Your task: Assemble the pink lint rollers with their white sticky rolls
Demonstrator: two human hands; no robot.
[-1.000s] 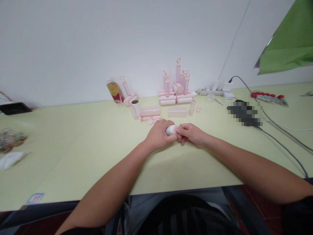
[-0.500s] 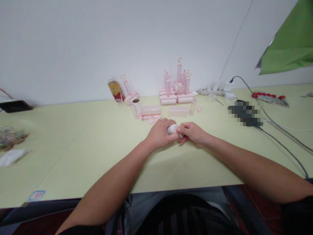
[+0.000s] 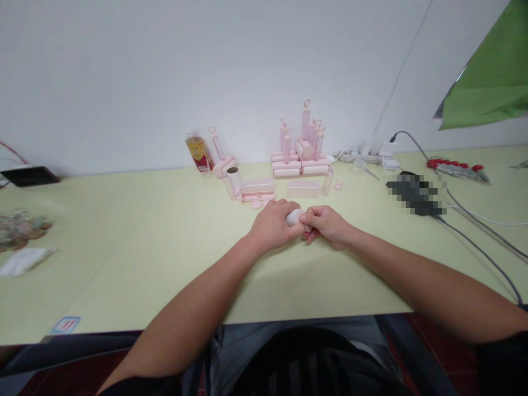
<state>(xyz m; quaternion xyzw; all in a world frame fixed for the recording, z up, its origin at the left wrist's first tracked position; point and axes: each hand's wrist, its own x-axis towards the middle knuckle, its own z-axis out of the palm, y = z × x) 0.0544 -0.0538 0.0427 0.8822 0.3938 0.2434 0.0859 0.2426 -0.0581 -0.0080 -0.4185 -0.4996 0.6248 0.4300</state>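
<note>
Low over the table's middle, my left hand is wrapped round a white roll, probably of lint-roller paper. My right hand pinches the roll's right end between thumb and fingers. Most of the roll is hidden by the two hands. Just beyond my left hand lie an open pink case with a clear lid and a small pink round piece. Another white roll with a brown core stands behind them. A clear pink cover lies beyond my hands.
By the wall are stacked pink lint rollers with several pink tubes on top. A bottle stands to their left. A power strip, cables and a red-topped packet are at right; a black phone-like object is far left.
The view has shifted slightly, so everything sits a little further right in the picture. Both hands keep nearly the same hold on the white roll.
</note>
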